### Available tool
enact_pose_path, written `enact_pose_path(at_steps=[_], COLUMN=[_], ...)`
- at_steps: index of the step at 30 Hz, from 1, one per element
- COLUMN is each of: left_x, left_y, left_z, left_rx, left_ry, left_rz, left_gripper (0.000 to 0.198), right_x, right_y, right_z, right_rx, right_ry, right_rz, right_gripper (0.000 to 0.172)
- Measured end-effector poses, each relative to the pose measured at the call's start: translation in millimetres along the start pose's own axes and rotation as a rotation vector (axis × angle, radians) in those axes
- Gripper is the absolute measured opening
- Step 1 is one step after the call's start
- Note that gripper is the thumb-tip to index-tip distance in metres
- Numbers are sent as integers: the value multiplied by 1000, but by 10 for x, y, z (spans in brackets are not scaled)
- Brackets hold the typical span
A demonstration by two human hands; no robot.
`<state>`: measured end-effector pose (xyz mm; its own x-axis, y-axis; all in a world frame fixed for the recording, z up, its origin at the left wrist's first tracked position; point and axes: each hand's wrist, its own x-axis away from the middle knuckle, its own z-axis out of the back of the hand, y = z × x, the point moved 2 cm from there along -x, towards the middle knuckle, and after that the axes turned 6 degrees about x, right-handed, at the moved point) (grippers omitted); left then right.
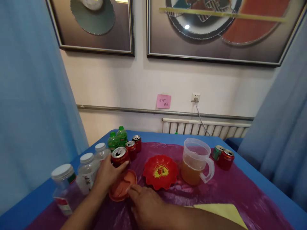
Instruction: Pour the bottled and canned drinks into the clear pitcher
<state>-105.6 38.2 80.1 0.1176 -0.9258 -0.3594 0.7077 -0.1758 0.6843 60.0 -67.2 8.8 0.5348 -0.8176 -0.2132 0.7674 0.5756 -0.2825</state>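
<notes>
My left hand (109, 174) is closed round the lower part of an opened red drink can (121, 155), its thumb across the front. The can stands at the back edge of a shallow orange-red dish (122, 188); whether its base touches the dish is hidden by my hand. At the dish's right rim, my right hand (147, 203) has its fingers together and pinches the edge. Right of the dish lies a red scalloped plate (160, 172) with a yellow heart print. A clear plastic jug (195, 163) with amber liquid stands beyond the plate.
White-capped clear jars (64, 188) line the left side. Behind them stand green bottles (122, 135) and red cans (137, 143). Another red can (226, 159) and a green can (217, 152) are at the right. A yellow cloth (222, 210) lies in front on purple plastic sheeting (254, 198).
</notes>
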Motion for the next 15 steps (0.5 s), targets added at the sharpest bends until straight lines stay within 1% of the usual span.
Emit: enact_pose_path(at_steps=[1,3,6,8,10,13,15], left_x=[-83,-199,-282,-307,-321,-332,-337], left_y=[-42,-141,-289,-368,-429,-484,-495], left_z=[-55,-175,-335,-410,-464,-517,-535], left_rx=[-25,-61,-78,-77,-77,-82,-84], left_ry=[-2,15,23,12,-7,-31,-35], left_rz=[-1,13,22,11,1,-4,-2], left_gripper=[48,50,54,53,51,48,50], right_x=[-94,-228,-265,-198,-86,142,357], right_y=[-36,-77,-86,-70,-35,33,109], right_z=[-60,-172,-298,-353,-397,-483,-545], right_rx=[55,144,236,264,258,171,65], right_ry=[-14,-38,-56,-60,-53,-22,30], right_rz=[28,37,16,-12,-74,-105,-142], right_gripper=[54,51,39,33,31,41,43])
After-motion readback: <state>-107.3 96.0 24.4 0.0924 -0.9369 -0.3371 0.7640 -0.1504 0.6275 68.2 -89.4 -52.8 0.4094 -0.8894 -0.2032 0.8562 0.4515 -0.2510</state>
